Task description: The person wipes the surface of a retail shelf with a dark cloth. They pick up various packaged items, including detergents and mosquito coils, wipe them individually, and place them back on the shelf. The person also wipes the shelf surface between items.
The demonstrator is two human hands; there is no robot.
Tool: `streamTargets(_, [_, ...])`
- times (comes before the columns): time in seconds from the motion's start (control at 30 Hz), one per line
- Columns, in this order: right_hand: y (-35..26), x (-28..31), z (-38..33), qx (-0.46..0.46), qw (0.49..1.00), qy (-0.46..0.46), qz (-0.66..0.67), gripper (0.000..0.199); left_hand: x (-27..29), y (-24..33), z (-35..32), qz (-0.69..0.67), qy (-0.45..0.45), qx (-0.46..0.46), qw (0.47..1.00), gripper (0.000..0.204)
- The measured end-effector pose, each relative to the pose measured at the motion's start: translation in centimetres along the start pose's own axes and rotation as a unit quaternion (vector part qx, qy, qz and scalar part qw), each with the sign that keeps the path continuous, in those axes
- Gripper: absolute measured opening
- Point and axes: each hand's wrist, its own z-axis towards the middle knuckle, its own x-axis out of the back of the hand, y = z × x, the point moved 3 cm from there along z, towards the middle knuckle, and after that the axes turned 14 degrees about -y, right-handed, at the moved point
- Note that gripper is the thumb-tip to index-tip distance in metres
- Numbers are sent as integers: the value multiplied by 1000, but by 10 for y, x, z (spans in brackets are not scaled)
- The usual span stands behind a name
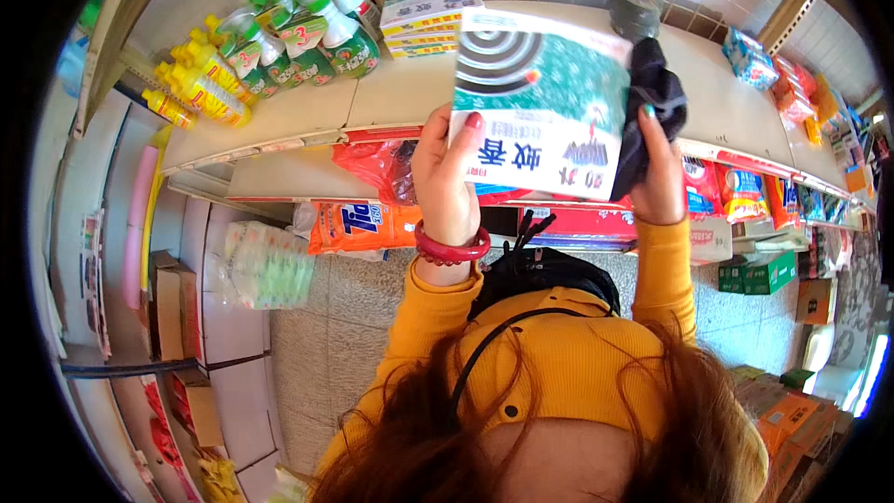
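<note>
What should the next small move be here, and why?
Probably draw the cloth along the right edge of the box: the left hand grips the box's left side above the shelf, while the right hand has the bunched cloth at that edge.

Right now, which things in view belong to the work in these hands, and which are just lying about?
In hand:
- white-and-green box, held by the left hand
- dark cloth, held by the right hand

Just lying about:
- stacked boxes
- yellow bottles
- green-and-white bottles
- orange bag
</note>
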Motion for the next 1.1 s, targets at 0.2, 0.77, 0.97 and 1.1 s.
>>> streamTargets(0.2, [20,-11,-9,-70,961,-125,237,44,-6,-12,-4,-65,56,-46,995,23])
streamTargets(0.77, [-73,66,15,65,934,61,-346,19,54,-12,17,-49,127,-76,988,36])
streamTargets(0.97, [22,38,94,-38,676,-270,-685,47,62,2,8,-25,166,-100,981,36])
streamTargets(1.1, [98,4,146,-47,552,-401,-730,52,70,23,-8,3,184,-115,976,37])
